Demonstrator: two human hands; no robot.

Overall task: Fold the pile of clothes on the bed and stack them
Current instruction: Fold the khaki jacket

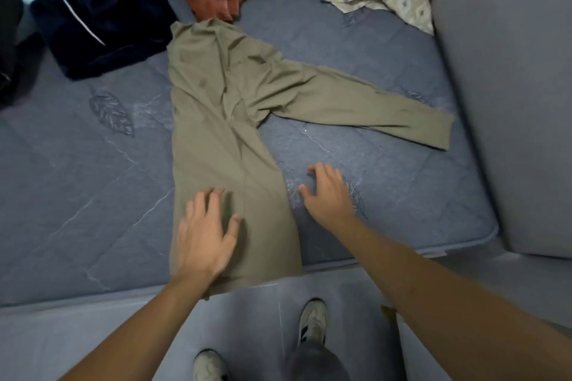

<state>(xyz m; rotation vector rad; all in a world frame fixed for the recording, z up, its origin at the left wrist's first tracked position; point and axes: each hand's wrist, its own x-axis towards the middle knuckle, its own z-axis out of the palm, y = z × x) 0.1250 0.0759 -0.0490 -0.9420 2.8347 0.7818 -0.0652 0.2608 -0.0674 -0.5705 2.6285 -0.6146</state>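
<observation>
The olive shirt [229, 139] runs lengthwise away from the person; its one outstretched sleeve [365, 108] lies beyond the right hand [328, 195] (fingers spread, apparently empty), while the left hand [204, 232] presses flat on the hem.

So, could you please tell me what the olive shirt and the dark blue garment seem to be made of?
The olive shirt looks like thin, smooth matte knit, perhaps cotton jersey: it lies flat with soft creases. The dark blue garment appears plush, maybe velour or fleece: thick folds, a faint sheen.
</observation>
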